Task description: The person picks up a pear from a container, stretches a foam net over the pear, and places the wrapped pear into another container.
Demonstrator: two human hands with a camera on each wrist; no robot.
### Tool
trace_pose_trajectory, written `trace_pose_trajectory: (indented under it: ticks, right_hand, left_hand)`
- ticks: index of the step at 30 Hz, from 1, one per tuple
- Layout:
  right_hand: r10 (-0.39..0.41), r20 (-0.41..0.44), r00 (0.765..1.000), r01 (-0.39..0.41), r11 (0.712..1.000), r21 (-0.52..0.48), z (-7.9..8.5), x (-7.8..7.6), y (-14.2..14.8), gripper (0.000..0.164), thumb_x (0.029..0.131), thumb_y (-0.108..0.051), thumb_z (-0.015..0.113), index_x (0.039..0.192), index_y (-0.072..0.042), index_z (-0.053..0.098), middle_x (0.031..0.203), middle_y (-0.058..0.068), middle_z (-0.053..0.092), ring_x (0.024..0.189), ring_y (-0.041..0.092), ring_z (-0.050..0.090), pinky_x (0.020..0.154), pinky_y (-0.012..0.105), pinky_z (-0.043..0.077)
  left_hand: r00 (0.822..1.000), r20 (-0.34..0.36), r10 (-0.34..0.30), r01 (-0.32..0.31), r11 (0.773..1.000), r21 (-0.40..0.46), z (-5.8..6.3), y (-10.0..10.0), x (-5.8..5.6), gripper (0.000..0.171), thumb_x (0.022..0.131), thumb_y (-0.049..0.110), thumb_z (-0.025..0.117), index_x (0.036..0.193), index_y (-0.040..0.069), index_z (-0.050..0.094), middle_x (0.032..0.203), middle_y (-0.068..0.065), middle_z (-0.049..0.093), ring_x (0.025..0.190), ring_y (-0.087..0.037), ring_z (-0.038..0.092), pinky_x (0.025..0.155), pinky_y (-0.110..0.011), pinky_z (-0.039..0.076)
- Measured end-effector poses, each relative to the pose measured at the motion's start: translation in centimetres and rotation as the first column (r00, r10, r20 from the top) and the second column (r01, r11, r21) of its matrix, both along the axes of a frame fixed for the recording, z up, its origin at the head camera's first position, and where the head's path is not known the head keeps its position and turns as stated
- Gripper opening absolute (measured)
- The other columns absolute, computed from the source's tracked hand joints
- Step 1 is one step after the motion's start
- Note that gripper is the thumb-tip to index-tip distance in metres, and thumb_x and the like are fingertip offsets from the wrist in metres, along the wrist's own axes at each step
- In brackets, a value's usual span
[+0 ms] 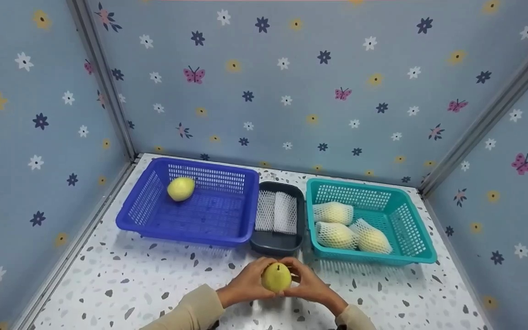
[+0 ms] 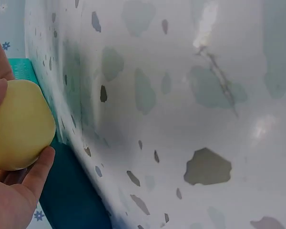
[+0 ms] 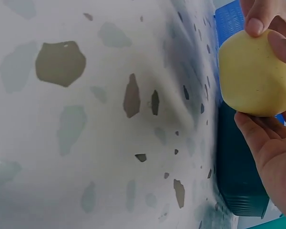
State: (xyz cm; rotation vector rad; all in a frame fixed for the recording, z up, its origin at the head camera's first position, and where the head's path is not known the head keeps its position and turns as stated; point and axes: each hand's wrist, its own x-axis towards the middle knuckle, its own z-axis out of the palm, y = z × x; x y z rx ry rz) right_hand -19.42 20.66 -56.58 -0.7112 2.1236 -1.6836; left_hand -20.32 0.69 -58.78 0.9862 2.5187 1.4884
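A yellow-green pear (image 1: 277, 277) with its dark stem upward is held between both hands in front of the dark tray. On its left side the left hand (image 1: 249, 283) grips it with curled fingers and thumb. From the other side the right hand (image 1: 310, 285) grips it likewise. The left wrist view shows the pear (image 2: 24, 125) raised off the table, bare of any net. Fingers also surround the pear (image 3: 257, 74) in the right wrist view. Just beyond the hands, the dark tray (image 1: 275, 247) holds white foam nets (image 1: 286, 213) lying flat.
A blue-purple basket (image 1: 190, 234) at the left holds one bare pear (image 1: 181, 189). The teal basket (image 1: 374, 257) at the right holds three pears in foam nets (image 1: 337, 235). Flower-patterned panels (image 1: 264, 91) enclose the speckled table (image 1: 154, 284) at the back and sides.
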Motion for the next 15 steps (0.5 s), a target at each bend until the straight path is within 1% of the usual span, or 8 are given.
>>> trace_pose_trajectory:
  ticks: [5,9,11,15]
  right_hand:
    - [0.006,0.000,1.000,-0.006,1.000,0.008,-0.4,-0.1,0.0,0.061,0.070,-0.004,0.072,0.121,-0.003,0.039,0.120,0.014,0.045,0.109,0.026,0.049,0.087,0.042,0.041]
    - [0.011,-0.016,1.000,-0.010,1.000,0.012,-0.9,-0.2,-0.1,0.062,0.070,-0.004,0.072,0.122,-0.002,0.038,0.120,0.015,0.045,0.108,0.025,0.049,0.086,0.037,0.042]
    - [0.012,-0.025,1.000,-0.012,1.000,0.013,-1.3,-0.2,-0.1,0.062,0.070,-0.004,0.072,0.121,-0.002,0.038,0.119,0.015,0.045,0.108,0.025,0.049,0.086,0.036,0.042]
    - [0.018,-0.035,0.999,-0.018,1.000,0.005,-2.4,-0.3,0.0,0.063,0.069,-0.004,0.073,0.121,-0.002,0.037,0.119,0.015,0.045,0.108,0.026,0.049,0.086,0.037,0.042]
  left_hand:
    - [1.000,0.030,-0.002,0.003,1.000,-0.020,-0.4,-0.1,-0.2,0.064,0.057,0.025,0.081,0.113,0.018,0.051,0.101,0.007,0.052,0.087,-0.009,0.050,0.074,-0.026,0.042]
    - [0.999,0.054,-0.007,0.009,1.000,-0.030,-0.7,-0.1,-0.2,0.066,0.057,0.024,0.081,0.115,0.018,0.051,0.103,0.007,0.051,0.089,-0.010,0.049,0.076,-0.027,0.042]
    - [0.998,0.060,-0.009,0.011,0.999,-0.031,-0.9,-0.1,-0.2,0.067,0.057,0.025,0.081,0.116,0.016,0.050,0.104,0.007,0.051,0.090,-0.010,0.049,0.077,-0.028,0.042]
    - [0.999,0.051,-0.011,0.012,1.000,-0.027,-1.2,-0.2,0.0,0.071,0.057,0.029,0.081,0.119,0.014,0.049,0.106,0.005,0.052,0.093,-0.011,0.049,0.079,-0.030,0.041]
